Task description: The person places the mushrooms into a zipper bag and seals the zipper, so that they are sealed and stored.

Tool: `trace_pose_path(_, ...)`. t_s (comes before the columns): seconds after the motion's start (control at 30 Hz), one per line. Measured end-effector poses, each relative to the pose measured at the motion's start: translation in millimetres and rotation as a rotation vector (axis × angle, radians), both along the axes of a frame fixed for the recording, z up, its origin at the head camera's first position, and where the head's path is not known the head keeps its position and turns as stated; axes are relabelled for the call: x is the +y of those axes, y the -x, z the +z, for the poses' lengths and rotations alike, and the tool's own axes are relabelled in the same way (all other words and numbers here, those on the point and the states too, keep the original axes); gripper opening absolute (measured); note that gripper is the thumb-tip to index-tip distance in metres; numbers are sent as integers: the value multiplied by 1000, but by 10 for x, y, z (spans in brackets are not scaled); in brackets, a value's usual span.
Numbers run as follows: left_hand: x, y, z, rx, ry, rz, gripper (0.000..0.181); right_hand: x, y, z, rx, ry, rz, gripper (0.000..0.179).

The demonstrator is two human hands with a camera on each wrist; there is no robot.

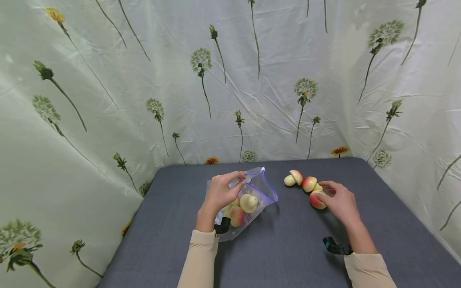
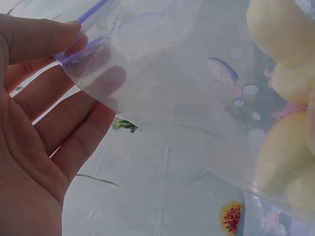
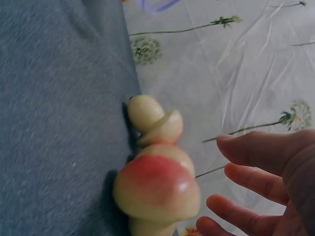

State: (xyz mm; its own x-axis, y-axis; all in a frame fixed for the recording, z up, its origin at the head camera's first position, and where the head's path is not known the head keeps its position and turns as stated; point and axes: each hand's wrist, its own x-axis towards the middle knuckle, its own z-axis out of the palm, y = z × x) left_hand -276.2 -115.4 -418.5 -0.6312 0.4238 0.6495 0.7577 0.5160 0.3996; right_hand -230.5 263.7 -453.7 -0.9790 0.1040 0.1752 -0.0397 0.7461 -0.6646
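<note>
My left hand (image 1: 220, 191) pinches the rim of a clear zip bag (image 1: 252, 218) between thumb and fingers. Its mouth, edged by a purple zip strip (image 1: 257, 191), gapes to the right. Inside lie several mushrooms (image 1: 236, 216), cream and reddish, apparently artificial; the left wrist view shows printed shapes on the film (image 2: 177, 88). At the right, my right hand (image 1: 340, 200) is held beside the nearest red-capped mushroom (image 1: 317, 200). In the right wrist view its fingers (image 3: 246, 179) are spread and loosely bent, apart from the mushroom (image 3: 157, 189).
Two more mushrooms, one with a red-and-cream cap (image 1: 309, 184) and one on its side (image 1: 293, 177), lie just behind on the dark grey table (image 1: 281, 248). A pale cloth with dandelion prints (image 1: 230, 80) hangs behind and along the sides. Each wrist wears a black band (image 1: 336, 246).
</note>
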Motion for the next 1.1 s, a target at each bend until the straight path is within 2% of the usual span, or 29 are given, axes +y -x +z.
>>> trace_pose_path(0.17,1,2,8,-2,-4,-8,9,33,22,-73,-62,-13,20,60)
trace_pose_path(0.43,7,-14,13,-13,7,4,4,74,38,-207,-97,-20,39,76)
trace_pose_path(0.8,9,-8,11,-8,15,7,4,129,88,-357,-66,-37,55,79)
trace_pose_path(1.1,0,-11,5,-14,17,15,5,120,101,-376,-33,-62,53,76)
